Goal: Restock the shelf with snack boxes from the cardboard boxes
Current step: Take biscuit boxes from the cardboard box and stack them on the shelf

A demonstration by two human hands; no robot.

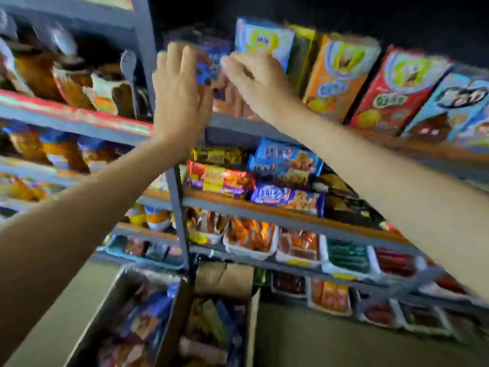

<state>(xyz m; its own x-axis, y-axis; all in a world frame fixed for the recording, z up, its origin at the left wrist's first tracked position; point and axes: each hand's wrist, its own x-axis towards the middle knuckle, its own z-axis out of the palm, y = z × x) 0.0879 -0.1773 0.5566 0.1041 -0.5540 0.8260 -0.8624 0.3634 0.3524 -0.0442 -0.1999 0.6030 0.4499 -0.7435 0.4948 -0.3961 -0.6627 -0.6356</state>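
Note:
A dark blue and purple snack box (211, 53) stands on the upper shelf (238, 125), at the left end of a row of upright boxes. My left hand (180, 94) lies against its left side with fingers reaching up over the box. My right hand (254, 80) holds its right side, fingertips at the box's top edge. The lower part of the box is hidden behind both hands. Two open cardboard boxes (225, 327) full of snack packs sit on the floor below. The picture is blurred.
Light blue (264, 41), orange (341, 75), red (397, 91) and blue (455, 107) snack boxes fill the upper shelf to the right. A grey upright post (177, 207) divides the shelving. Lower shelves hold biscuit packs (285, 181) and white trays of snacks (251, 242).

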